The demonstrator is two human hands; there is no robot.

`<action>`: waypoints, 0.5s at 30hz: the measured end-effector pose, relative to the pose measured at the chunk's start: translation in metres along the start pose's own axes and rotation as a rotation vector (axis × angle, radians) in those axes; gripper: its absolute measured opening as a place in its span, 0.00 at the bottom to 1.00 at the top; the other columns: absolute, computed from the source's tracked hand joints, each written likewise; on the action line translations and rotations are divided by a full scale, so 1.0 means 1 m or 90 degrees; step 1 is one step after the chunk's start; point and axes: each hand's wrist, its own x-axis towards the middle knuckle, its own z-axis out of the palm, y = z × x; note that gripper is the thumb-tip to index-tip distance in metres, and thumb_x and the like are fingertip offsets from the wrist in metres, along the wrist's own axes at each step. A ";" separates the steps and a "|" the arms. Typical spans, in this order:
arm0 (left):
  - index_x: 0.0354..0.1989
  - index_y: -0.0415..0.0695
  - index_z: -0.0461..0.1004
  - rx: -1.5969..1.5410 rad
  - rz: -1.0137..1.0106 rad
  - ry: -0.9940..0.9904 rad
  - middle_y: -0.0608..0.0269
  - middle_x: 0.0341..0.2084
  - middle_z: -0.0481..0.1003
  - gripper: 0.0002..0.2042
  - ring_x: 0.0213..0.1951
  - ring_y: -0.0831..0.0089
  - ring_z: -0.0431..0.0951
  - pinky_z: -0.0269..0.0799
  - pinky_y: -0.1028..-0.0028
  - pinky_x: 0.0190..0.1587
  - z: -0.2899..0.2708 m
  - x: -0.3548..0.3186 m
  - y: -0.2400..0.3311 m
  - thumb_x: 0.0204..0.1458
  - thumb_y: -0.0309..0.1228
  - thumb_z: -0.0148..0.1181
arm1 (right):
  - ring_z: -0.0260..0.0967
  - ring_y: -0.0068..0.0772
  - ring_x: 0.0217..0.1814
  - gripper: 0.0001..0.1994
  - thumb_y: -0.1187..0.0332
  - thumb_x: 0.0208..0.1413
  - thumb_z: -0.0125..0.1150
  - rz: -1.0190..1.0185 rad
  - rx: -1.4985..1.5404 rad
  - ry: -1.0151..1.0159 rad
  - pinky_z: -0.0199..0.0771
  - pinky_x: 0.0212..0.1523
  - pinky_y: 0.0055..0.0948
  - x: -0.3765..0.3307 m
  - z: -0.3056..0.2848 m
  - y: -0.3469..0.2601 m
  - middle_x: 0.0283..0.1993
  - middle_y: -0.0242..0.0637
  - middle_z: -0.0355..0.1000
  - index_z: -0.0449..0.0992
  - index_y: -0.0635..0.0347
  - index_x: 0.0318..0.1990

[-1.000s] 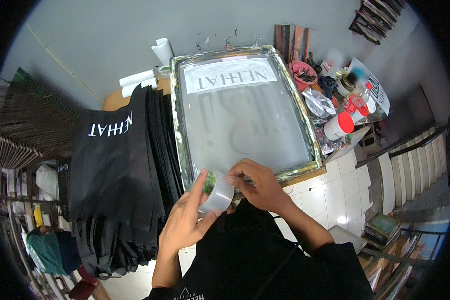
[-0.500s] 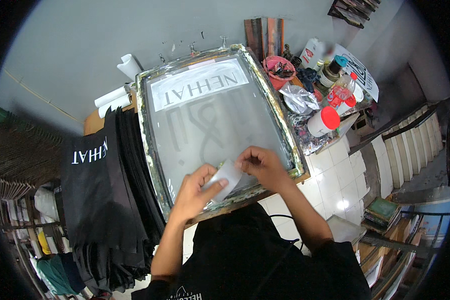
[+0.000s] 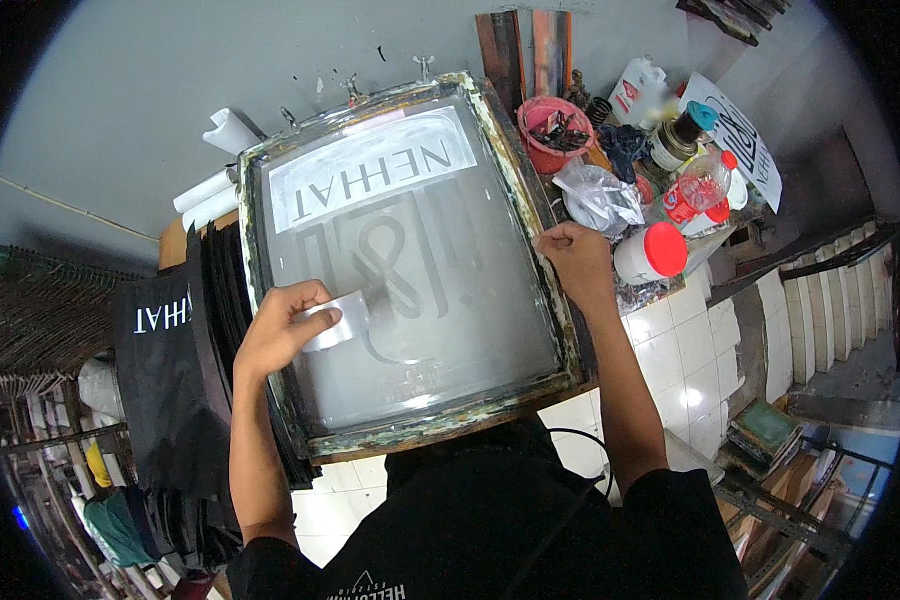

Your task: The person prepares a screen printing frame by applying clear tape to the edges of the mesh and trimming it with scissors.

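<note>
A silk-screen frame (image 3: pixel 425 432) with a wooden rim crusted in paint lies before me. Its grey mesh (image 3: pixel 460 345) bears a faint large design, and a white painted band (image 3: pixel 370 170) with lettering crosses the far part. My left hand (image 3: pixel 285 325) pinches a small glossy white rectangular piece (image 3: pixel 335 322) between thumb and fingers, over the left part of the mesh. At the frame's right rim is my right hand (image 3: pixel 578 262), its fingers curled closed with the tips at the wood; whatever may be in them is hidden.
Black fabric pieces (image 3: pixel 160 400) hang in a stack on the left, beside white paper rolls (image 3: pixel 205 198). Right of the frame stand a pink bucket (image 3: pixel 545 150) of tools, a white jar with a red lid (image 3: pixel 650 252), a plastic bottle (image 3: pixel 695 190) and a crumpled silver bag (image 3: pixel 598 197).
My hands were together over the near part of the mesh. The left has moved left and away from me with the white piece; the right has moved up to the right rim.
</note>
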 end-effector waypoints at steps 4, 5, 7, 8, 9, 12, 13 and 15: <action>0.29 0.36 0.76 -0.047 0.007 -0.007 0.69 0.22 0.74 0.08 0.28 0.82 0.70 0.65 0.76 0.35 -0.002 0.006 0.000 0.53 0.29 0.64 | 0.80 0.50 0.35 0.11 0.64 0.52 0.71 -0.003 -0.042 0.042 0.77 0.39 0.40 -0.003 0.004 -0.014 0.32 0.52 0.80 0.82 0.66 0.32; 0.29 0.36 0.76 -0.049 0.006 -0.007 0.69 0.22 0.74 0.08 0.28 0.82 0.70 0.65 0.76 0.35 -0.003 0.008 0.002 0.54 0.29 0.64 | 0.80 0.51 0.35 0.12 0.64 0.52 0.71 -0.014 -0.062 0.049 0.77 0.39 0.41 -0.003 0.006 -0.012 0.31 0.52 0.80 0.81 0.66 0.31; 0.29 0.36 0.76 -0.029 0.013 -0.015 0.69 0.22 0.75 0.08 0.28 0.82 0.70 0.66 0.76 0.35 -0.007 0.010 0.003 0.54 0.29 0.64 | 0.80 0.53 0.36 0.13 0.63 0.51 0.72 -0.011 -0.094 0.043 0.77 0.40 0.43 -0.001 0.006 -0.013 0.31 0.52 0.80 0.81 0.65 0.31; 0.29 0.36 0.76 -0.021 0.017 -0.020 0.68 0.23 0.75 0.08 0.29 0.82 0.71 0.66 0.76 0.35 -0.008 0.011 0.002 0.54 0.29 0.64 | 0.79 0.54 0.37 0.14 0.61 0.51 0.73 0.003 -0.108 0.030 0.77 0.40 0.44 0.001 0.004 -0.014 0.33 0.52 0.80 0.80 0.65 0.32; 0.29 0.36 0.76 -0.029 0.012 -0.023 0.68 0.23 0.75 0.08 0.29 0.82 0.71 0.66 0.76 0.35 -0.009 0.011 0.002 0.54 0.29 0.64 | 0.79 0.55 0.38 0.15 0.60 0.50 0.74 0.017 -0.121 0.017 0.77 0.40 0.44 0.002 0.003 -0.015 0.34 0.53 0.80 0.80 0.65 0.34; 0.30 0.36 0.76 -0.046 0.022 -0.033 0.68 0.23 0.75 0.09 0.29 0.82 0.71 0.67 0.76 0.35 -0.010 0.010 0.001 0.55 0.30 0.64 | 0.79 0.50 0.40 0.21 0.56 0.50 0.75 0.004 -0.252 0.106 0.77 0.42 0.42 -0.002 -0.002 -0.016 0.38 0.50 0.80 0.79 0.63 0.43; 0.30 0.36 0.76 -0.045 0.042 -0.038 0.68 0.23 0.75 0.09 0.29 0.82 0.71 0.67 0.75 0.34 -0.011 0.012 0.000 0.55 0.31 0.64 | 0.79 0.46 0.40 0.23 0.55 0.50 0.75 0.014 -0.171 0.077 0.76 0.43 0.40 -0.001 -0.004 -0.011 0.39 0.48 0.79 0.78 0.63 0.46; 0.30 0.36 0.76 -0.035 0.071 -0.048 0.68 0.23 0.75 0.10 0.29 0.82 0.71 0.67 0.75 0.34 -0.011 0.014 -0.003 0.56 0.31 0.64 | 0.78 0.39 0.40 0.27 0.52 0.51 0.75 0.037 -0.008 0.012 0.76 0.44 0.36 0.002 0.000 0.009 0.40 0.45 0.78 0.77 0.62 0.52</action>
